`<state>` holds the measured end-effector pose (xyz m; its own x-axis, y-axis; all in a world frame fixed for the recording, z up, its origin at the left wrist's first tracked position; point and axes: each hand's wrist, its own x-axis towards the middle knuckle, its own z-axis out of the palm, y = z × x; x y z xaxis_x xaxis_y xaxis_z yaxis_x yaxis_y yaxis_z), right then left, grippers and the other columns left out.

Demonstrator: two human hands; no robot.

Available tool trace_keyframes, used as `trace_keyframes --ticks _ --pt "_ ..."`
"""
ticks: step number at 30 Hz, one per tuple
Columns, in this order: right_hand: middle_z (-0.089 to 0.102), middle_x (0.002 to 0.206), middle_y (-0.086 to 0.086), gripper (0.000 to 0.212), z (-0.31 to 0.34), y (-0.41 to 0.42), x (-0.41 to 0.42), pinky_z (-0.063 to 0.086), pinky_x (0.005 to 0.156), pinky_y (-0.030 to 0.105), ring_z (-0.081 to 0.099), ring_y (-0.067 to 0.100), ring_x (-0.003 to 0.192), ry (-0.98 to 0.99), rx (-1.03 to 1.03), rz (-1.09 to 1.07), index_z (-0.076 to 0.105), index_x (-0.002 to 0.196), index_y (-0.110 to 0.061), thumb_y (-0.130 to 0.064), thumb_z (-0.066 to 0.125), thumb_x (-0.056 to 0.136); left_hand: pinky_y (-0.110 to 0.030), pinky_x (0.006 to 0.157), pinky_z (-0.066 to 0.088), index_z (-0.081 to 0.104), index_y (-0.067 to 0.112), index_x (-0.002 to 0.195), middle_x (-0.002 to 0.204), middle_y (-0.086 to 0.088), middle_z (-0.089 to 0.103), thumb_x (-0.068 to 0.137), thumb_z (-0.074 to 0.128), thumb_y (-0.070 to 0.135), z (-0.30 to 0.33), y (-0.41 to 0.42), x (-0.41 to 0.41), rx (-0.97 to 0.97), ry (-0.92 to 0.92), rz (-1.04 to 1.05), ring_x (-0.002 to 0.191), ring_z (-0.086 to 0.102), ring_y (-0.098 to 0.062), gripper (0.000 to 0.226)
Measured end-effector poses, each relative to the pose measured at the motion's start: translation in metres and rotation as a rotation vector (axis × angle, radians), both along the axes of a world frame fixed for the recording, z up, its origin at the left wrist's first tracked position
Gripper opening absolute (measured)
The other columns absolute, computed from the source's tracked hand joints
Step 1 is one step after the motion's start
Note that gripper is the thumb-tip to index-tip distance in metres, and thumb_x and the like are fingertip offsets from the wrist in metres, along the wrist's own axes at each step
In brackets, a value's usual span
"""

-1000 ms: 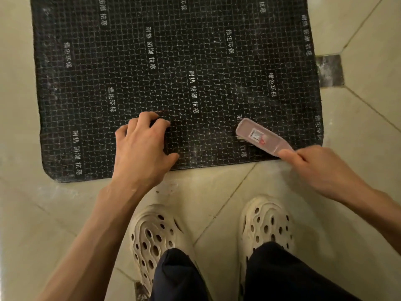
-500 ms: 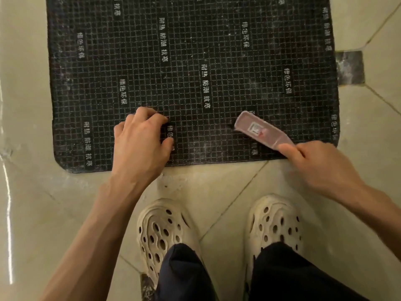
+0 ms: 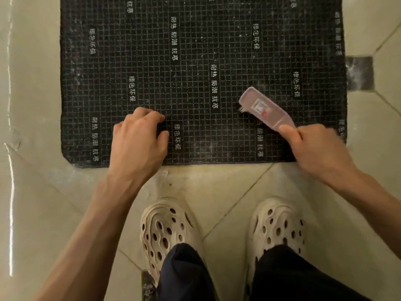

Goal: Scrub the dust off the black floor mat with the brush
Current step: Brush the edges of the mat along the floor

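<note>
A black floor mat with a fine white grid and white printed characters lies on the tiled floor, pale dust showing near its front and right edges. My right hand grips the handle of a translucent pinkish brush, whose bristled head rests on the mat's right part, pointing up-left. My left hand rests on the mat near its front edge, fingers curled with the tips pressing down on the mat.
Beige floor tiles surround the mat. A small dark inset tile sits just right of the mat. My two feet in cream perforated clogs stand close to the mat's front edge.
The brush and my right hand have moved forward, farther onto the mat. My left hand stays pressed on the mat near its front edge. The view has shifted slightly.
</note>
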<state>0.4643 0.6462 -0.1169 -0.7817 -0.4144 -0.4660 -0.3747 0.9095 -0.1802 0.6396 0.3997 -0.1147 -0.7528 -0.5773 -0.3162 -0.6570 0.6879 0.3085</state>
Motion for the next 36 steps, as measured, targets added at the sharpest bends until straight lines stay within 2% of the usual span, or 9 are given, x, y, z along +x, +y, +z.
trace_keyframes --ticks 4,8,15,19,23,26,30,34,36 --pt "0.063 0.068 0.001 0.053 -0.003 -0.048 0.074 0.055 0.056 0.037 0.064 0.022 0.062 -0.150 -0.022 0.263 0.066 0.086 -0.021 -0.052 0.028 0.104 -0.054 0.103 0.041 0.063 0.012 0.127 0.131 -0.008 0.058 0.094 0.059 0.020 0.000 0.003 0.001 0.006 0.015 0.004 0.116 0.056 -0.030 0.034" --pt "0.061 0.066 0.000 0.054 -0.004 -0.055 0.064 0.058 0.061 0.038 0.063 0.021 0.061 -0.168 -0.005 0.298 0.056 0.075 -0.022 -0.059 0.027 0.102 -0.054 0.103 0.041 0.064 0.012 0.127 0.130 -0.008 0.059 0.094 0.059 0.020 -0.002 -0.004 0.004 -0.012 0.007 0.008 0.116 0.056 -0.030 0.034" --pt "0.063 0.081 0.027 0.073 -0.005 0.016 -0.036 0.044 0.065 0.042 0.053 0.037 0.069 0.132 0.128 -0.137 0.066 0.079 -0.004 -0.060 0.023 0.098 -0.053 0.103 0.041 0.064 0.014 0.127 0.129 -0.006 0.059 0.095 0.062 0.026 -0.004 -0.006 0.009 0.001 0.031 0.063 0.114 0.057 -0.028 0.035" --pt "0.054 0.073 0.005 0.031 -0.006 -0.050 0.055 0.048 0.058 0.038 0.060 0.030 0.069 -0.031 0.030 0.248 0.065 0.112 -0.022 -0.028 0.036 0.102 -0.055 0.103 0.042 0.064 0.013 0.126 0.127 -0.007 0.060 0.095 0.060 0.021 -0.001 -0.009 0.009 0.008 0.050 0.083 0.114 0.057 -0.028 0.033" --pt "0.059 0.076 0.003 0.053 0.010 -0.099 0.103 0.052 0.068 0.038 0.065 0.026 0.076 -0.293 -0.052 0.443 0.064 0.096 -0.016 -0.052 0.026 0.105 -0.051 0.100 0.045 0.066 0.012 0.124 0.125 -0.009 0.062 0.093 0.061 0.018 0.002 -0.021 0.020 -0.037 0.027 0.121 0.110 0.060 -0.030 0.032" --pt "0.052 0.070 0.005 0.037 0.009 -0.089 0.056 0.056 0.065 0.042 0.060 0.026 0.067 -0.132 0.034 0.429 0.062 0.112 -0.020 -0.043 0.034 0.104 -0.047 0.098 0.044 0.068 0.012 0.123 0.124 -0.008 0.064 0.094 0.063 0.022 0.005 -0.029 0.032 -0.054 0.039 0.170 0.108 0.061 -0.028 0.031" --pt "0.057 0.065 0.007 0.065 0.008 -0.080 0.007 0.035 0.051 0.032 0.044 0.018 0.051 0.007 0.037 0.137 0.063 0.078 -0.013 -0.062 0.027 0.100 -0.050 0.099 0.045 0.068 0.013 0.123 0.117 -0.007 0.065 0.094 0.062 0.023 0.002 -0.034 0.046 -0.071 0.043 0.246 0.104 0.061 -0.026 0.031" --pt "0.052 0.067 -0.002 0.049 0.015 -0.115 0.090 0.057 0.061 0.041 0.064 0.024 0.066 -0.174 0.004 0.514 0.063 0.097 -0.019 -0.051 0.027 0.105 -0.052 0.097 0.048 0.067 0.011 0.123 0.118 -0.008 0.065 0.093 0.064 0.022 0.002 -0.034 0.053 -0.080 0.060 0.329 0.103 0.062 -0.026 0.032" --pt "0.059 0.074 0.000 0.051 0.017 -0.127 0.104 0.058 0.069 0.042 0.064 0.022 0.070 -0.261 -0.062 0.597 0.057 0.085 -0.019 -0.053 0.024 0.105 -0.046 0.095 0.049 0.066 0.011 0.124 0.119 -0.009 0.065 0.091 0.066 0.020 0.002 -0.037 0.057 -0.097 0.041 0.347 0.102 0.062 -0.026 0.034"
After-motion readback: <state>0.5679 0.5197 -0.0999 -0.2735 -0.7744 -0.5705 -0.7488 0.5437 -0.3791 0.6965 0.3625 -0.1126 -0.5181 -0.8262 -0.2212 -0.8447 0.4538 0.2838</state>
